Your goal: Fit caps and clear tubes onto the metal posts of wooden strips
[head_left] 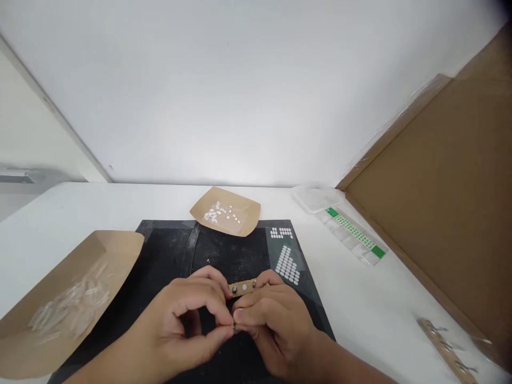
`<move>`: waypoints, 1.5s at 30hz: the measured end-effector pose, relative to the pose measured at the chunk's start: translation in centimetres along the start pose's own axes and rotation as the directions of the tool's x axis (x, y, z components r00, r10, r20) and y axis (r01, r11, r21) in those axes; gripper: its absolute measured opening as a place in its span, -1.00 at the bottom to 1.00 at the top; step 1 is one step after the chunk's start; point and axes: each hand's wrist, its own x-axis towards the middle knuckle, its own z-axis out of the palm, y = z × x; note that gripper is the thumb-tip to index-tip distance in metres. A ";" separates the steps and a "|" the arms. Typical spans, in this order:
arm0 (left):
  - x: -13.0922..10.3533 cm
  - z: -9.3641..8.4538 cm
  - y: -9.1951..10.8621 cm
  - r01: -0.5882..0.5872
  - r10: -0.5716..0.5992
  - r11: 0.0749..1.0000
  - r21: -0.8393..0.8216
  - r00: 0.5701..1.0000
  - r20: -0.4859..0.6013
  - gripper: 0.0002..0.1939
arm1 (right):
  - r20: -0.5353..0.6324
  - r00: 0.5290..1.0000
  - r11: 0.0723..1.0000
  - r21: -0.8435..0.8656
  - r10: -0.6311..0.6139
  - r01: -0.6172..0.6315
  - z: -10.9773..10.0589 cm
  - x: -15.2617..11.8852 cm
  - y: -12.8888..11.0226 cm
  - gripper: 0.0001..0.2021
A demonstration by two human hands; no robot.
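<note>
My left hand (192,314) and my right hand (276,320) meet above the black mat (160,266). Their thumbs and index fingertips pinch a tiny dark metal piece (233,325) between them. Just behind the fingertips lies a narrow tan strip (250,285) with round metal pieces and a pale dot on it. Both hands' other fingers are curled by the strip's ends and partly cover it. Whether those fingers grip the strip is hard to tell.
A paper tray (120,245) of clear plastic pieces is at left, another (250,213) with small white bits at the back. White oval stickers (287,264) lie on the mat. At right are a green-striped plastic sheet (356,232), a strip with metal hooks (446,349) and a cardboard box (448,186).
</note>
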 end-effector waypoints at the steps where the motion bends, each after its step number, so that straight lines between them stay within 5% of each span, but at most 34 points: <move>1: 0.1 0.2 0.0 -0.041 0.041 0.999 0.027 0.999 -0.026 -0.92 | -0.007 1.000 1.000 -0.013 0.000 0.000 0.0 0.0 -0.1 -0.86; 12: 0.6 1.5 0.2 -0.287 0.349 0.894 0.343 0.928 -0.134 -0.76 | -0.005 0.999 0.999 -0.014 0.044 -0.044 0.3 -0.1 0.1 -0.84; 21: 0.6 1.6 -0.2 -0.483 0.622 0.710 0.513 0.771 -0.136 -0.72 | 0.035 0.955 0.930 0.220 0.295 -0.295 0.6 -0.4 0.0 -0.88; 27: -0.5 1.3 -2.5 -0.385 0.560 0.659 0.646 0.825 -0.079 -0.80 | 0.173 0.874 0.786 0.384 0.454 -0.484 0.8 -0.4 0.0 -0.97; 34: 0.4 0.7 -1.7 -0.482 0.627 0.599 0.639 0.779 0.001 -0.76 | 0.194 0.906 0.925 -0.020 0.376 -0.379 -0.6 0.2 0.2 -0.90; 40: 0.6 0.0 -1.8 -0.428 0.510 0.653 0.625 0.859 0.055 -0.66 | 0.054 0.901 0.900 -0.093 0.431 -0.426 -1.5 0.4 1.3 -0.91; 45: 0.6 -0.1 -2.4 -0.302 0.378 0.676 0.672 0.925 0.035 -0.68 | -0.103 0.825 0.822 -0.074 0.556 -0.564 -2.1 0.3 2.3 -0.94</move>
